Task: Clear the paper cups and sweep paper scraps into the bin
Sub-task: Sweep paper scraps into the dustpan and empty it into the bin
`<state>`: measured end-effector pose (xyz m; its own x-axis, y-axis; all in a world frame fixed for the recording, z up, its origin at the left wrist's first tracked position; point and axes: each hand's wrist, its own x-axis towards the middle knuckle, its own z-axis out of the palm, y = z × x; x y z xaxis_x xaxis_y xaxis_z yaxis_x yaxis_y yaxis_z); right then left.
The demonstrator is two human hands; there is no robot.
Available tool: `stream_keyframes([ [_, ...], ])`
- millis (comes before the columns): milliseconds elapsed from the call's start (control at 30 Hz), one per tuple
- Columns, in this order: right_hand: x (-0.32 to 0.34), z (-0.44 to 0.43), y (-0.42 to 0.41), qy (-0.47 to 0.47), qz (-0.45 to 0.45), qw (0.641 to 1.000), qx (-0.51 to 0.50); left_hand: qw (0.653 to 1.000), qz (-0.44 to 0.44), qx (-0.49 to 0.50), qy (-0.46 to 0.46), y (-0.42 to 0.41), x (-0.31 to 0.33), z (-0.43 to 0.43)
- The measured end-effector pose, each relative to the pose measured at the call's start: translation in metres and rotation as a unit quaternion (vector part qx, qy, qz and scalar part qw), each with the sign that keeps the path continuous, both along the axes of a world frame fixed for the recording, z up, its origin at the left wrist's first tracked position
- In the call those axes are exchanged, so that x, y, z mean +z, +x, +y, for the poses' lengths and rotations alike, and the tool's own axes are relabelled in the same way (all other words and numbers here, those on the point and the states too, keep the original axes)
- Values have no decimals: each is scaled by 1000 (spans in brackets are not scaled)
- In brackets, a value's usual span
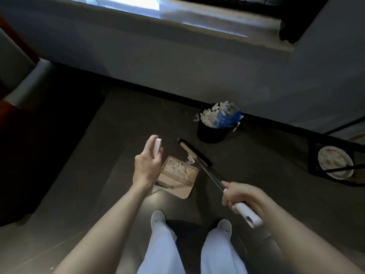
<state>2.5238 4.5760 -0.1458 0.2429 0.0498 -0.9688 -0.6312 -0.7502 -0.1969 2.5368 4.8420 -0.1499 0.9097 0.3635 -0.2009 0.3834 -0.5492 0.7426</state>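
Head-worn view, angled down at floor [266,175]

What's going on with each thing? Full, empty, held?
Dustpan: holds paper scraps.
Broom: head beside the dustpan, scraps against it.
Bin: upright, heaped with scraps.
Paper cup: sits in a black rack.
Left hand: grips the dustpan's handle.
Right hand: grips the broom's handle.
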Motion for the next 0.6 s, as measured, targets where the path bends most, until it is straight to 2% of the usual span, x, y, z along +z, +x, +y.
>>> stream_keyframes([
  [67,10,16,-8,31,37,994,-95,999,2,-28,-28,12,2,4],
  [200,48,21,4,37,36,985,-167,995,20,-98,-32,28,6,25],
  [367,86,35,19,27,-1,981,-190,990,9,-130,-52,50,13,57],
  [600,91,51,71,35,-45,972,-228,994,-19,-97,-41,96,19,88],
])
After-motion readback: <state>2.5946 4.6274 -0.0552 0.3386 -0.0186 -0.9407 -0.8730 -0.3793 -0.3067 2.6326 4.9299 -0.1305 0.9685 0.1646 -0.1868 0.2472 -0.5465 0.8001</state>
